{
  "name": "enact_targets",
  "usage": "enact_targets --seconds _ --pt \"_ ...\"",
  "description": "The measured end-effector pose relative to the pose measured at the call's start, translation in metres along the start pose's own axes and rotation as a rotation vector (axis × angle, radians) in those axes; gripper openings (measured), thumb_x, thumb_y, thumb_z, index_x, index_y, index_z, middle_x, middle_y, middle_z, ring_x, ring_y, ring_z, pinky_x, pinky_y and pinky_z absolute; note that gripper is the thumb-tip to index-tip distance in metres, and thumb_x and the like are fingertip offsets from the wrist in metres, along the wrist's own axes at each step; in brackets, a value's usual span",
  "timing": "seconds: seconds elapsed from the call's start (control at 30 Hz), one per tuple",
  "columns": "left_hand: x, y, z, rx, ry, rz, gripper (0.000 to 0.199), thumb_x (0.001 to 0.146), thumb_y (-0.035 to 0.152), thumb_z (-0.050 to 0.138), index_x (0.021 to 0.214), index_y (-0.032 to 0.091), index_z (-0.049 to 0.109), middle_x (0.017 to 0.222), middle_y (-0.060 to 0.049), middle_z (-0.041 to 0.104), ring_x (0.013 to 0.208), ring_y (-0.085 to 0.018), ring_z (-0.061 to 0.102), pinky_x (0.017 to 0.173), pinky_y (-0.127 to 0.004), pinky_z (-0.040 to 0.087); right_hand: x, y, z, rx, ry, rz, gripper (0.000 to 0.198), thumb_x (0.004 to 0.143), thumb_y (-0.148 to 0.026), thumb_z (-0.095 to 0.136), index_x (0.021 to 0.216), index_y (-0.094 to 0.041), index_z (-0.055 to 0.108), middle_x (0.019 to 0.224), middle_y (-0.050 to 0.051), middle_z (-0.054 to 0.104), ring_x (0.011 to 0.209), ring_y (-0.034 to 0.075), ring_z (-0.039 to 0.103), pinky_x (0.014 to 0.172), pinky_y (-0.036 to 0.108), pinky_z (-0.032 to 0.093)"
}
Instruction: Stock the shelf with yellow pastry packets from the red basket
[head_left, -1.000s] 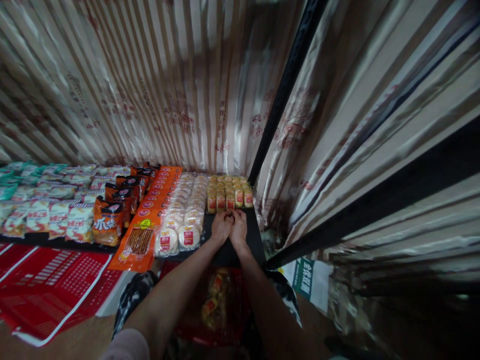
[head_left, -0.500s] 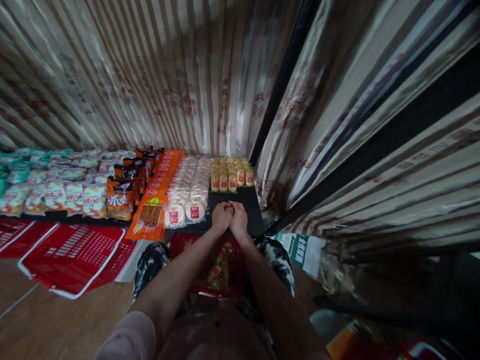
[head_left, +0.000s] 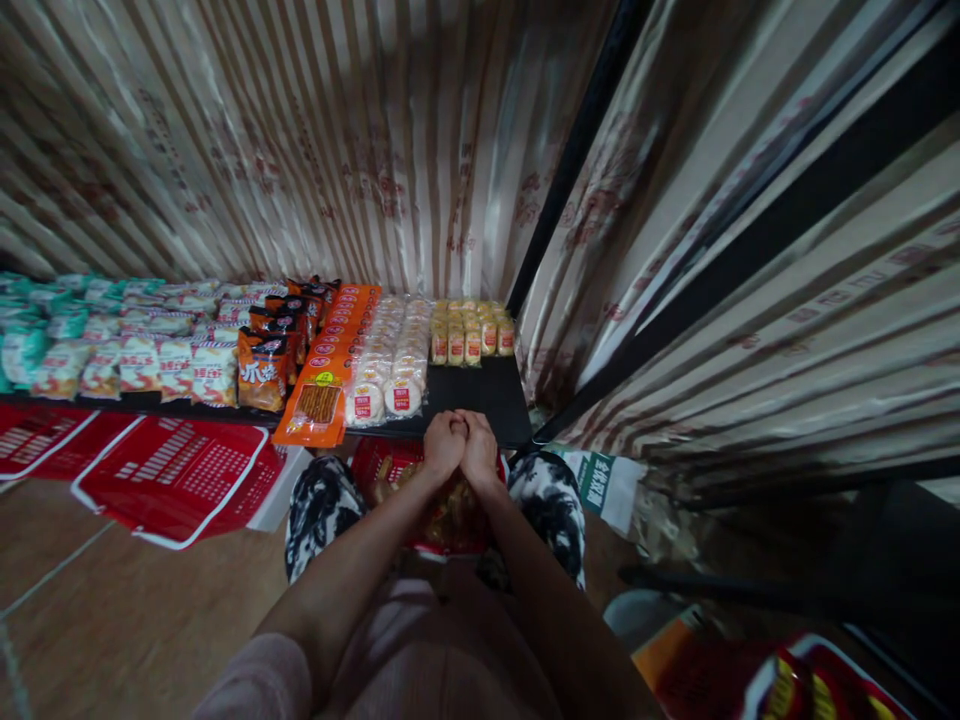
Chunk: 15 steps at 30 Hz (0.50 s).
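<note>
A: Your left hand and right hand meet over the front edge of the flat black shelf, side by side and touching.

B: Your fingers curl inward in a rounded, closed-up shape, tips turned away from view, so I cannot tell whether you pinch anything between them.

A: Where are the small yellow packs nearest your hands?

B: Beyond your hands, at the back right corner of the shelf, a bare strip between. They stand upright in tight rows, stubby and oblong, in shiny clear film with red labels.

A: And beside them?

B: To their left you have round, pale crackers in crinkled clear plastic, then flat, smooth orange packets lapped over one another, the front one jutting past the shelf edge. Further left sit puffy orange-and-black bags and soft, pillow-shaped white bags.

A: What lies below?

B: Between your knees, in black-and-white blotched trousers, a red basket shows partly behind your forearms. At left, a perforated red plastic basket with a white handle is near the brown floor tiles. Behind everything hangs a pleated, slightly glossy curtain.
</note>
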<state>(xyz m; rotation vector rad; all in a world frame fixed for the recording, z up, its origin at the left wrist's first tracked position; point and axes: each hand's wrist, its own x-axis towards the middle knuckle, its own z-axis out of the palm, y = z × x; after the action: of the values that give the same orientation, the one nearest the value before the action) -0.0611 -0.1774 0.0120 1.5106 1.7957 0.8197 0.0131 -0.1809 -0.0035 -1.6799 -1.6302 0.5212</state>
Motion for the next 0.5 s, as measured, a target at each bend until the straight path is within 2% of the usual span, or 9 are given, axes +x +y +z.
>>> enact_targets --seconds 0.27,0.5 --pt "-0.025 -0.015 0.001 -0.029 0.029 0.106 0.021 0.08 0.013 0.039 0.083 0.017 0.06 0.088 -0.005 0.061 0.086 -0.014 0.055 0.083 -0.025 0.042 -0.03 0.01 0.008 0.02 0.063 -0.068 0.034 0.083 -0.018 0.036 0.104 -0.014 0.062 0.103 0.011 0.059 0.094 0.019 0.054 0.084 0.03 0.044" --pt "-0.047 -0.035 0.005 0.069 -0.077 0.081 0.023 0.081 0.013 0.038 0.085 0.016 0.06 0.09 -0.007 0.061 0.086 -0.016 0.055 0.083 -0.025 0.041 -0.06 0.033 0.023 0.043 0.035 -0.072 0.031 0.083 -0.019 0.037 0.101 -0.015 0.062 0.101 0.01 0.06 0.095 0.018 0.054 0.086 0.029 0.043"
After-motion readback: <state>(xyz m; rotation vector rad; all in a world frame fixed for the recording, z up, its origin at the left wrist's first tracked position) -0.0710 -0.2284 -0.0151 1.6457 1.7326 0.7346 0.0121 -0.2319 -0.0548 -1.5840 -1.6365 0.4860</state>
